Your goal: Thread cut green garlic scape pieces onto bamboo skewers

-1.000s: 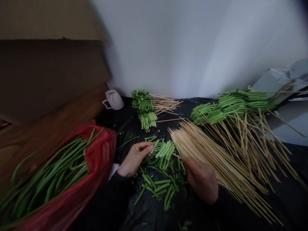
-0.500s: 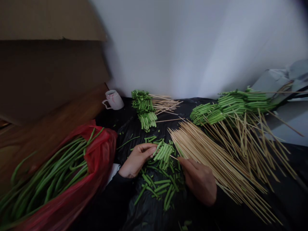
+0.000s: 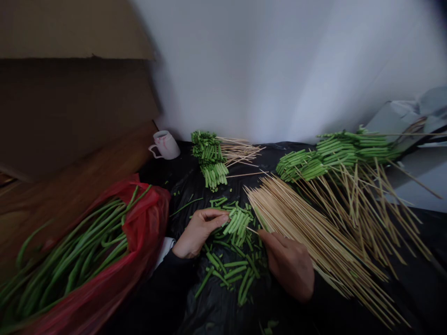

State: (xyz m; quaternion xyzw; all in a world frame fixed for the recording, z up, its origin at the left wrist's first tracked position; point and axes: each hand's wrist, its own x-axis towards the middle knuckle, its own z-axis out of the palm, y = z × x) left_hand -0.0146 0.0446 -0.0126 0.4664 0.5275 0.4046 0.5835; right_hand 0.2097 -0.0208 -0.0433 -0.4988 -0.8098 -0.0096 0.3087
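Bean pieces (image 3: 236, 222) hide part of the skewer (image 3: 253, 230) the right hand (image 3: 291, 265) grips.

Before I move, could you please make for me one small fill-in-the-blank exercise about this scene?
The bag around the long beans is ____ in colour.
The mug has its handle on its ____ side.
The loose bare skewers lie to the ____ of the left hand.
The right hand holds a skewer whose cut beans are ____ in colour.

Missing words: red; left; right; green.
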